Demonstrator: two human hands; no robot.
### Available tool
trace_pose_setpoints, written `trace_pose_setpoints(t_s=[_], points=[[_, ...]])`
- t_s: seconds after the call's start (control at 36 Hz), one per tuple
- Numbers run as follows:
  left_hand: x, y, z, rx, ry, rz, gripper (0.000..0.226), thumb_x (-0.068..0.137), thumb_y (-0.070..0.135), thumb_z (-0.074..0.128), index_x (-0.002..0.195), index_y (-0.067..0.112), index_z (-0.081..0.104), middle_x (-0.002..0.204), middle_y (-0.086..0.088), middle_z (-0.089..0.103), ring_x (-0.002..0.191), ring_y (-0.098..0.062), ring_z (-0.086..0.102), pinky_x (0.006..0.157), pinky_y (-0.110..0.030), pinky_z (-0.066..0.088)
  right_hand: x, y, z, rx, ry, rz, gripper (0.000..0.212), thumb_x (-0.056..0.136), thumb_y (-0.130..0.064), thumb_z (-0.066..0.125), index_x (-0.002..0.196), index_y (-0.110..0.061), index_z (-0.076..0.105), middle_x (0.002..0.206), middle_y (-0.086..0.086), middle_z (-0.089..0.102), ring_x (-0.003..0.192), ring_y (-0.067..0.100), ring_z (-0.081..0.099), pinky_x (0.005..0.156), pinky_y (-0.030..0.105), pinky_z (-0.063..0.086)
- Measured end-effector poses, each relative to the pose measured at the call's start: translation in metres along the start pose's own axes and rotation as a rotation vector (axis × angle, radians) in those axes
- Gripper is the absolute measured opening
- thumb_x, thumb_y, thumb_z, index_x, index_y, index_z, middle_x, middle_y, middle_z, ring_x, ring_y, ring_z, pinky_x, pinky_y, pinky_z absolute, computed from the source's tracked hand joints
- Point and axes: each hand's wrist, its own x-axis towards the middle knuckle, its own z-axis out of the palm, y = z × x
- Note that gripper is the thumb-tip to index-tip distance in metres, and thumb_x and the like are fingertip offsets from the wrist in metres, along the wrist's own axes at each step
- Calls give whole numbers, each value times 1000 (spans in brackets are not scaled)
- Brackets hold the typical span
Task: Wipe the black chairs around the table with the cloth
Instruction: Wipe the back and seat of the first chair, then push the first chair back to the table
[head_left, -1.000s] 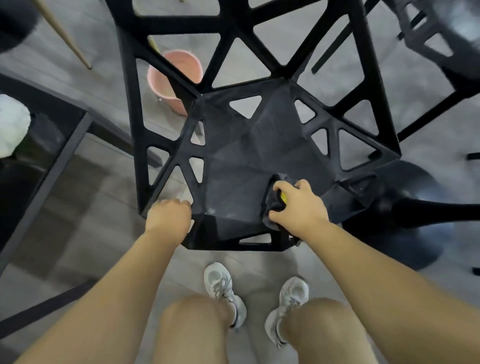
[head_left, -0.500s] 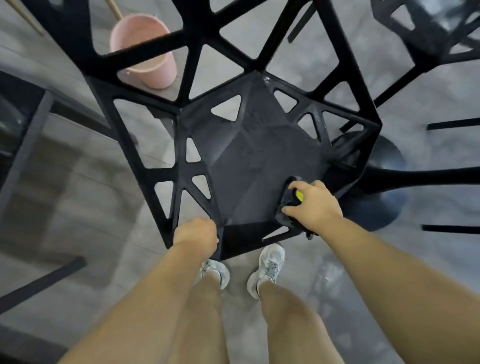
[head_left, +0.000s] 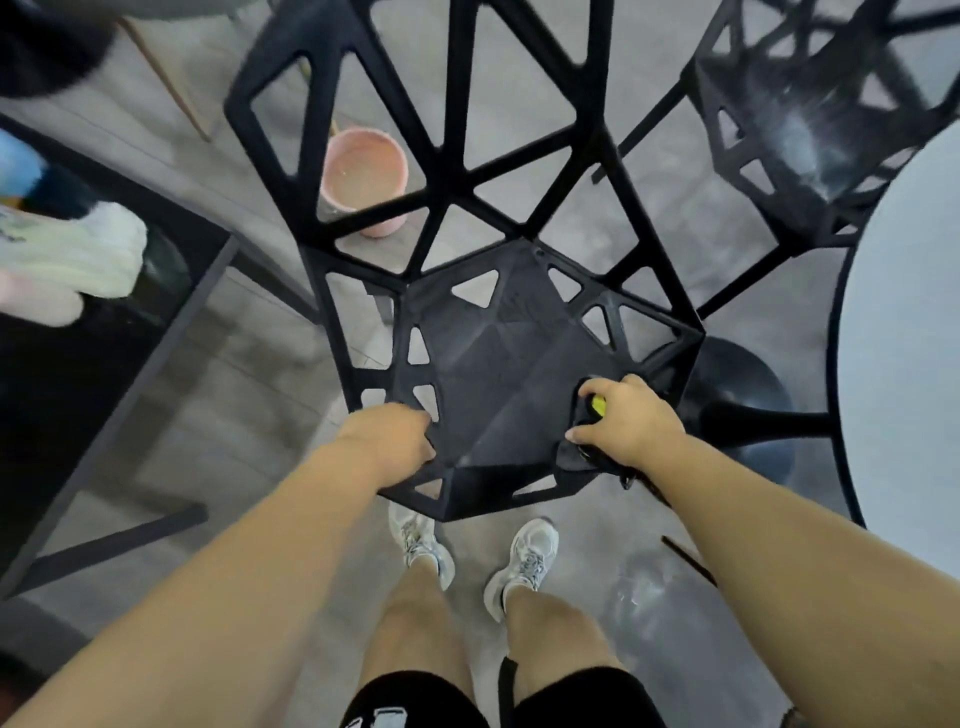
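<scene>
A black chair (head_left: 493, 374) with a lattice of triangular cut-outs stands right in front of me, its seat facing up. My left hand (head_left: 387, 441) grips the seat's front left edge, fingers curled over the rim. My right hand (head_left: 626, 423) holds a dark cloth (head_left: 576, 447) with a yellow patch, bunched against the seat's front right corner. A second black chair (head_left: 795, 135) stands at the upper right, next to the round table (head_left: 904, 322).
A pink bucket (head_left: 361, 176) sits on the grey floor behind the chair's back. A dark glass table with a black frame (head_left: 171, 338) fills the left side, with a white bundle on it. The round table's black pedestal base (head_left: 743, 410) lies just right of the chair.
The view has pulled back and shifted, bringing the round table and second chair into sight. My right hand with the cloth stays at the seat's front right corner; my left hand stays on the front left edge.
</scene>
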Motion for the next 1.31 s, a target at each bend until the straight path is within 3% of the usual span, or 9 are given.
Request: trace_pose_setpoints(t_s=[0.17,0.5,0.61,0.78,0.86,1.06,1.17,1.25,1.31], points=[[-59,-21,-36,17,70,-23,26,93,35,45,111,18,53,116,-3,55,108,-26,53,86,-38,47,-33,-31,-48,-110,-62,-98,51,74,-50,74,117,-33,54,107,1,39,89,25,52,80,35,48],[-145,-85,-76,-122,143,-113,42,93,42,47,132,25,48,129,0,54,116,-21,51,98,-36,42,-84,-96,-90,-280,-49,-169,47,75,-50,74,114,-32,55,113,1,44,102,27,51,86,37,49],[-155,-125,-94,-89,148,-109,33,93,39,48,118,20,55,118,-2,58,106,-22,55,92,-35,45,-92,-125,-90,-287,-15,-140,46,73,-49,75,110,-28,58,109,-2,54,89,23,57,79,35,54],[-163,-192,-127,38,174,-45,23,92,40,48,102,20,54,113,-2,56,100,-21,54,81,-30,42,-104,-178,-79,-234,56,-53,50,73,-53,73,113,-30,55,129,6,46,100,27,57,76,34,49],[-168,-218,-141,36,171,-40,15,92,37,48,93,22,52,107,-3,55,97,-23,54,84,-30,43,-109,-206,-73,-185,67,-46,51,70,-56,74,112,-32,55,124,3,48,101,25,55,82,36,49],[-154,-246,-169,151,176,31,25,93,40,48,108,22,56,100,2,54,105,-21,52,79,-27,39,-111,-247,-70,-114,89,-55,51,74,-57,71,118,-36,53,115,0,43,99,25,52,79,33,41],[-131,-247,-186,203,198,96,21,92,43,49,98,25,56,109,2,59,103,-18,55,81,-30,40,-98,-248,-79,-66,109,-39,54,73,-57,71,120,-39,51,111,-2,41,89,22,47,74,30,42],[-107,-246,-206,228,194,122,18,89,45,51,91,27,54,108,3,60,100,-19,56,81,-31,44,-82,-245,-88,-52,99,-6,57,74,-57,70,123,-40,48,122,0,42,97,24,52,74,31,42],[-90,-242,-226,261,189,144,23,89,43,50,102,26,57,112,3,59,101,-19,55,78,-32,43,-69,-242,-96,-32,91,13,59,74,-57,70,126,-40,47,125,0,42,106,26,53,78,32,44]])
